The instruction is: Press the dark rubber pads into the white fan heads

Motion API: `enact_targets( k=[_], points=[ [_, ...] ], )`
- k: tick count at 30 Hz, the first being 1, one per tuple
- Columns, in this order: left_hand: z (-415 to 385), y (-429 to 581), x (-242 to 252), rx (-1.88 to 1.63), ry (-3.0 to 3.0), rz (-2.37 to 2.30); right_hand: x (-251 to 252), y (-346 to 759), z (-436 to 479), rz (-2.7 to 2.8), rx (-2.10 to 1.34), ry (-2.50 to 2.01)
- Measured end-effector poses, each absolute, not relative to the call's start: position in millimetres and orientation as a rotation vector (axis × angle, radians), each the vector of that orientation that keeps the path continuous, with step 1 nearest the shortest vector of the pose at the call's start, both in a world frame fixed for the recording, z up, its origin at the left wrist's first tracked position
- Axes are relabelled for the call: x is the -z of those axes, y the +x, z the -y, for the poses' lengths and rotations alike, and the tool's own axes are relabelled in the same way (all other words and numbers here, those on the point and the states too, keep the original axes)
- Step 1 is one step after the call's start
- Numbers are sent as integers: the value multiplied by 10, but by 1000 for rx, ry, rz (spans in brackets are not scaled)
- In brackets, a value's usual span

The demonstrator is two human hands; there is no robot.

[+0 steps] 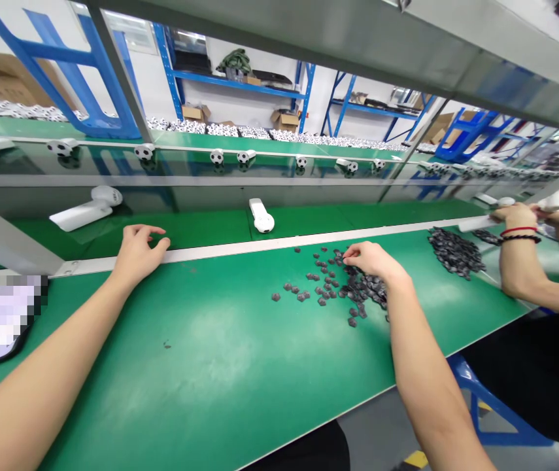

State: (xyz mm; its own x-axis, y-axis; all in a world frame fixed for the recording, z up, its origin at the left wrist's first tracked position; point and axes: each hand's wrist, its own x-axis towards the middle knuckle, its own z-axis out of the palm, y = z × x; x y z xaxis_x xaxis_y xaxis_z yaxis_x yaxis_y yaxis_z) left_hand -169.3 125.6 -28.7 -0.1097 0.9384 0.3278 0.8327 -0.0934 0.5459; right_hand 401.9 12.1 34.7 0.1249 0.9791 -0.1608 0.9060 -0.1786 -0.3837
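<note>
My right hand (370, 260) reaches to the far side of a loose pile of small black five-sided pieces (368, 288). Its thumb and fingertips pinch together on one small dark piece, mostly covered by the fingers. Several more black pieces (325, 282) lie scattered to the left of the pile. My left hand (138, 255) hovers by the pale rail at the table's far edge, thumb and fingers apart, holding nothing. Beyond the rail, a white handheld part with a round end (262, 217) rests on the green belt. A similar white part (87, 209) is at the left, past my left hand.
A co-worker's hands (519, 214) hold a white part at the right, beside another black heap (456, 252). A phone-like object, partly pixelated (4, 320), lies at left. Football-patterned parts (244, 157) line a raised shelf. A metal post (9, 229) stands at left.
</note>
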Motion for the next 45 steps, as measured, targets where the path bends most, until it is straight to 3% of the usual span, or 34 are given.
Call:
enact_targets(
  k=[7, 45],
  points=[
    [-1272, -1707, 307, -970, 2003, -1992, -382, 4108, -54, 1959, -719, -2174],
    [-1200, -1639, 194, -824, 2081, -1979, -367, 4016, -70, 1983, -643, -2064]
  ],
)
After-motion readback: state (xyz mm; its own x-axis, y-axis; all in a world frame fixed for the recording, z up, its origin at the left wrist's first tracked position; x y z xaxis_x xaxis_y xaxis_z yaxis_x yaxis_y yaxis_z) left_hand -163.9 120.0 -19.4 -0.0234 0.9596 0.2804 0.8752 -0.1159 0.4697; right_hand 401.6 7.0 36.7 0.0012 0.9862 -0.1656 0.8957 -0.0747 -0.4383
